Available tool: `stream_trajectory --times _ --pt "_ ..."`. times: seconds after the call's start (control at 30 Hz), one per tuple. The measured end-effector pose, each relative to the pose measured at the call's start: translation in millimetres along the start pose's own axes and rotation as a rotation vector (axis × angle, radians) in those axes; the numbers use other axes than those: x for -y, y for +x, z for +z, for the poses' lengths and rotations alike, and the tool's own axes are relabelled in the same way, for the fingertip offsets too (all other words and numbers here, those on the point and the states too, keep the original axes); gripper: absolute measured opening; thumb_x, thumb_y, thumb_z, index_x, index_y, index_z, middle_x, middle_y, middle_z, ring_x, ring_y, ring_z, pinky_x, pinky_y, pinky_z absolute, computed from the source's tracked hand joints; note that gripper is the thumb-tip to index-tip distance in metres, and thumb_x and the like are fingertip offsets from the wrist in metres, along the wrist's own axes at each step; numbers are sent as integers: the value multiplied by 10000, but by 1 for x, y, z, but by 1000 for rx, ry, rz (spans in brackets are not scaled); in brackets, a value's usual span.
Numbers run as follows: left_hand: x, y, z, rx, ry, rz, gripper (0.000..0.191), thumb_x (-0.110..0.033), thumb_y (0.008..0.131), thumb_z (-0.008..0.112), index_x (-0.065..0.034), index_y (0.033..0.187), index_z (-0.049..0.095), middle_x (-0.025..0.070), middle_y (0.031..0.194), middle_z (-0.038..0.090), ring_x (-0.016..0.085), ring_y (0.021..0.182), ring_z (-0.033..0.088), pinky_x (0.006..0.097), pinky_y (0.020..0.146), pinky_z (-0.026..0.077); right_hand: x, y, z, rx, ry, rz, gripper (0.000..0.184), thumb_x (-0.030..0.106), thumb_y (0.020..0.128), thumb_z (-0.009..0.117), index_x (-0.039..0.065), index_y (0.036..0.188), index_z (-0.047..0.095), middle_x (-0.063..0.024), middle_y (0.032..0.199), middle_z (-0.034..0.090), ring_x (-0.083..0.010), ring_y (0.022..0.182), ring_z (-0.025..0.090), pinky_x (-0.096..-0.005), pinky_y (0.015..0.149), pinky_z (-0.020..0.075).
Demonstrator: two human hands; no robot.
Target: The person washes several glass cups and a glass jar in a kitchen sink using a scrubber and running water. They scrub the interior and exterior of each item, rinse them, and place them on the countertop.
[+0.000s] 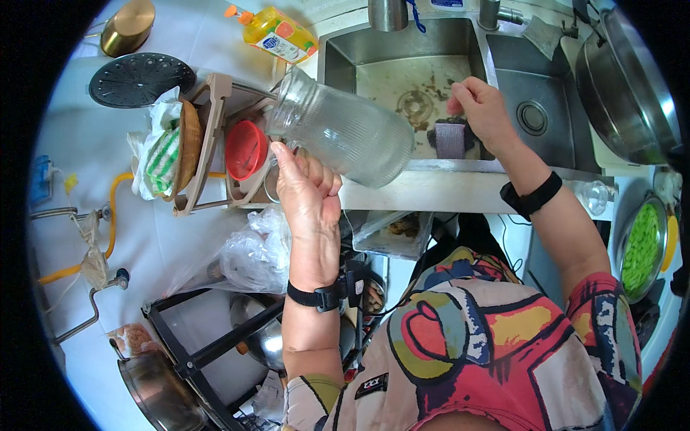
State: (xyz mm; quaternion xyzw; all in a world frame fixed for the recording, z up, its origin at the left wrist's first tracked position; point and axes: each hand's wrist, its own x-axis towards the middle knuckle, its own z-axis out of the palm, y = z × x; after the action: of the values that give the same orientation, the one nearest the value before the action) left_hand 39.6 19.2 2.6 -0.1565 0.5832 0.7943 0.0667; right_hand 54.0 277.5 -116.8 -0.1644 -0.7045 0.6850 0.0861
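Observation:
My left hand [310,186] is closed at the neck of a ribbed clear glass jar [350,129]. The jar lies tilted in the air, its mouth to the upper left and its base over the sink's front edge. A thin wire loop [268,186] shows beside my left fingers; what it belongs to is unclear. Over the large basin of the steel sink [372,70] my right hand [482,110] has its fingers curled, with nothing visible in them. Just below it, a purple scrubbing sponge [450,141] rests on dark scrubbing material [470,141] near the basin's front wall.
A dish-soap bottle [280,39] lies behind the jar. On the left, a beige rack [207,140] holds a red plastic bowl [246,150] and a basket with cloth [186,145]. A large steel pot [625,91] stands right of the sink, with a bowl of green pieces [644,248] nearer.

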Motion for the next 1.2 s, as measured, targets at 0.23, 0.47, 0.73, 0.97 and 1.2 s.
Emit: stream_trajectory --times 0.23,0.47,0.73,0.97,1.2 --pt "-14 -3 -6 54 -124 -31 612 -598 895 511 -180 547 231 -43 491 174 106 417 176 270 406 211 66 -23 58 -5 -45 -336 494 473 935 461 29 808 636 -104 703 620 -201 676 578 -352 645 459" --pt "-24 -19 2 110 -93 19 590 -551 912 521 -171 533 276 -46 453 212 114 392 218 266 434 277 101 -51 103 -74 -359 -515 525 532 882 514 40 1056 571 -173 1003 621 -351 941 606 -464 784 491" --pt "-26 -20 10 85 -184 204 555 -488 919 551 -195 556 252 -59 470 156 89 414 129 254 391 159 29 -51 62 170 -303 -49 398 408 903 497 36 953 628 -199 993 610 -368 919 606 -490 813 467" --pt "-1 -31 8 61 193 385 536 -439 965 490 -159 575 252 -50 502 192 84 432 153 271 423 137 -46 -113 -82 -321 -811 -397 142 105 782 620 76 921 631 -106 844 596 -302 849 600 -421 695 490" --pt "53 -51 26 169 76 138 462 -364 981 498 -138 624 309 -40 485 236 71 395 176 262 392 135 -43 -176 -224 -544 -1209 228 278 171 791 663 120 1060 620 -127 1021 576 -336 910 614 -441 752 513"
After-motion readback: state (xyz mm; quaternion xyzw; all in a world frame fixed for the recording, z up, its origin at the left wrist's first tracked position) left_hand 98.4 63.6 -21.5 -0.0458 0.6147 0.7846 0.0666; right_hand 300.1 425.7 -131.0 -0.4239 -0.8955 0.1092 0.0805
